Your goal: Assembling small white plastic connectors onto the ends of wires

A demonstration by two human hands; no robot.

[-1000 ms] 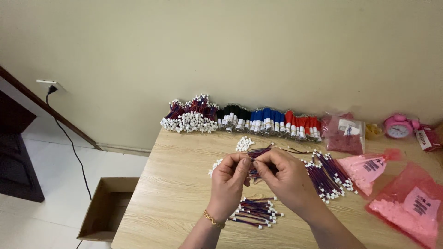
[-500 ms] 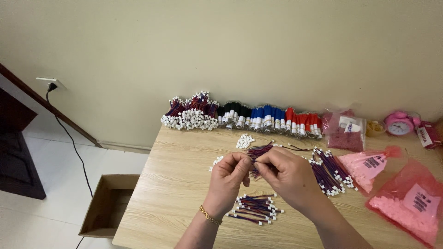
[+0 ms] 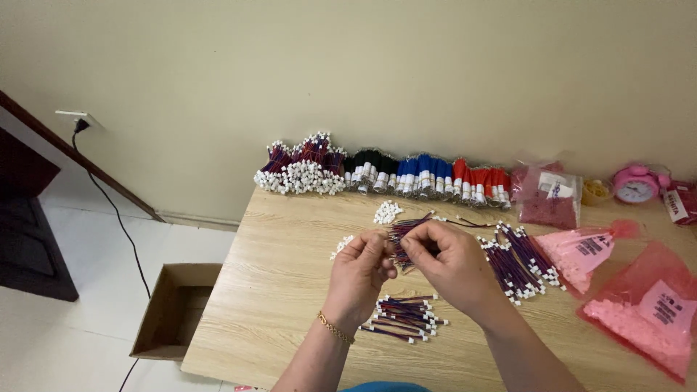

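**Our two hands pinch a little bunch of wires**

We look down at a light wooden table [image 3: 290, 290]. Our left hand [image 3: 359, 272] and our right hand [image 3: 454, 265] are close together above the middle of it. Between them we hold a small bunch of red and blue wires [image 3: 403, 239]. The fingers of both hands are curled in and pinch the bunch, one hand on each side. The top ends of the wires stick up past our fingers. We wear a thin gold bracelet [image 3: 334, 328] on the left wrist.

Right under our hands, on the table, lies a flat pile of the same wires with white ends [image 3: 403, 318]. A bigger pile of wires [image 3: 519, 261] lies just to the right of our right hand. Small heaps of white plastic bits [image 3: 387, 212] sit on the table behind our hands.

Along the wall at the back there is a long row of wire bundles [image 3: 377, 174], purple, black, blue and red. On the right side lie pink bags [image 3: 639, 305] with small pink parts inside. A pink alarm clock [image 3: 635, 185] stands in the far right corner.

On the floor to the left of the table stands an open cardboard box [image 3: 178, 308]. A black cable [image 3: 116, 218] hangs down from a wall plug.
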